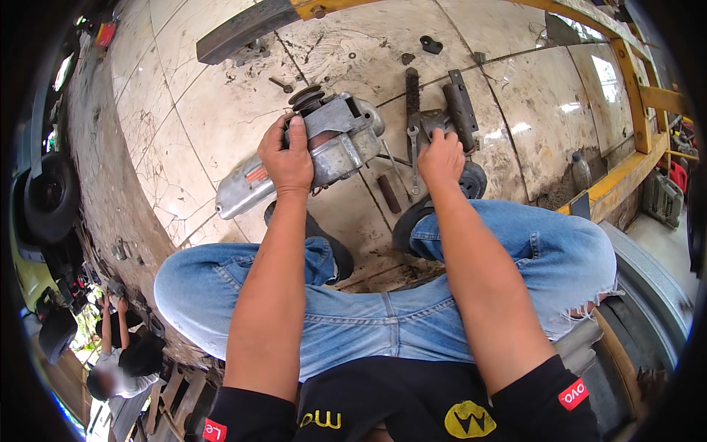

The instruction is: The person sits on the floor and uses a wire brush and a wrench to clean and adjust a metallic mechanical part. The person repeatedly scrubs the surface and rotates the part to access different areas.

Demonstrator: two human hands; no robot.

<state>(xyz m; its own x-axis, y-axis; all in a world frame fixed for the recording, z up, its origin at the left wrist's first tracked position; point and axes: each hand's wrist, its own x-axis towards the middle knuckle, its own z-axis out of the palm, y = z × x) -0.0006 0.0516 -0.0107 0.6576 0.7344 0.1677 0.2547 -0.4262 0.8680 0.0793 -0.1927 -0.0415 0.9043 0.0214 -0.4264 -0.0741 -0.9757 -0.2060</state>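
Observation:
A grey metal motor (340, 151) with a dark pulley (305, 97) at its far end lies on the tiled floor before me. My left hand (289, 158) grips it, thumb on top and fingers curled at its left side. To its right, my right hand (442, 156) has its fingers bent together at a dark metal bracket (436, 120); what they pinch is hidden. Just left of that hand lies a combination wrench (414, 158), below a dark flat bar (412, 92). A short brown cylinder (388, 193) and a thin rod (396, 166) rest between motor and wrench.
Beyond the motor lie a bolt (280, 85) and a small black part (431, 45). A yellow metal frame (615, 184) borders the right side, near a plastic bottle (581, 171). At far left are a tyre (51, 197) and another person (125, 368).

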